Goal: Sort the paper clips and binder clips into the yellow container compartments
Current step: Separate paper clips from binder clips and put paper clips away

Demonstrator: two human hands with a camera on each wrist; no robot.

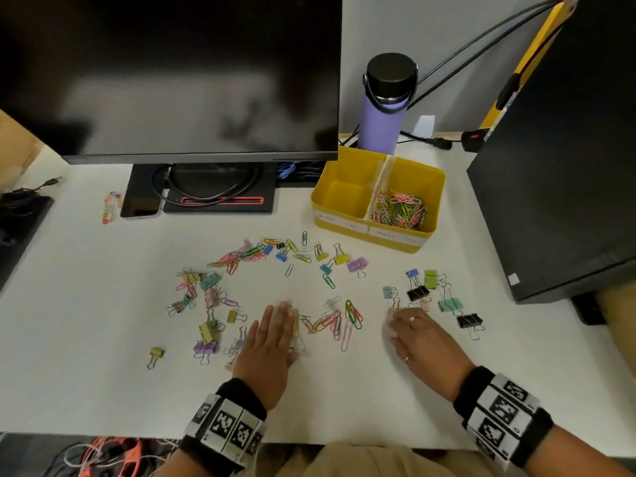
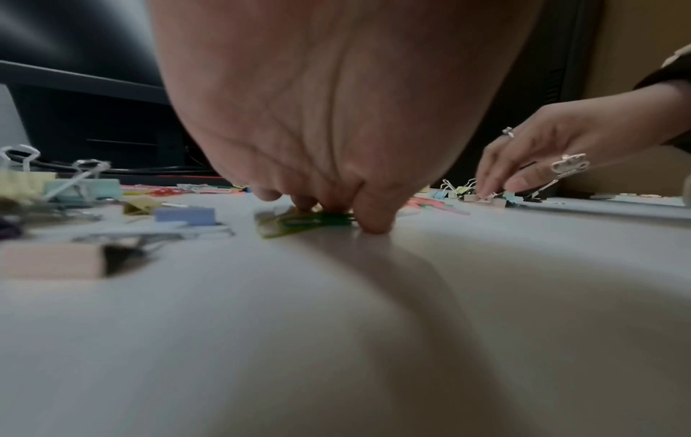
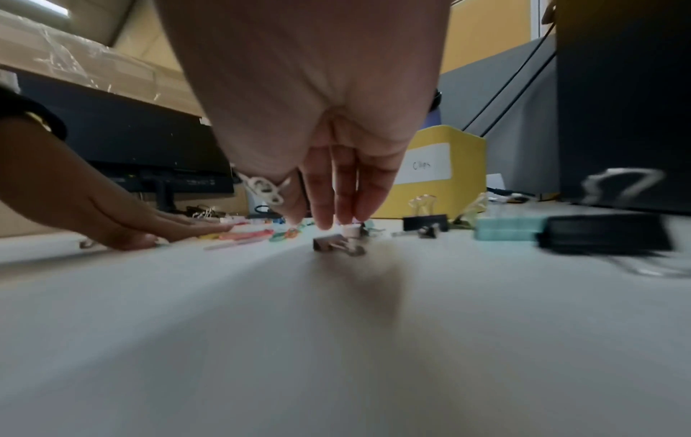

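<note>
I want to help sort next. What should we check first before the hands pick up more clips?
1. Yellow box within reach: ok.
2. Left compartment has room: ok, looks empty.
3. Right compartment holds paper clips only: ok.
4. Left hand on paper clips: ok, flat on them.
5. Right hand by binder clips: ok, fingers touching one.
6. Clip gripped: cannot tell.

White desk (image 1: pixel 86 373) across the lower frame. Dark monitor (image 1: pixel 165 74) filling the upper left, its stand (image 1: pixel 206 191) below with looped cables. Grey partition wall (image 1: pixel 447 36) upper centre-right. Black computer tower (image 1: pixel 568 149) at right edge. Purple bottle (image 1: pixel 382 111) upper centre.
</note>
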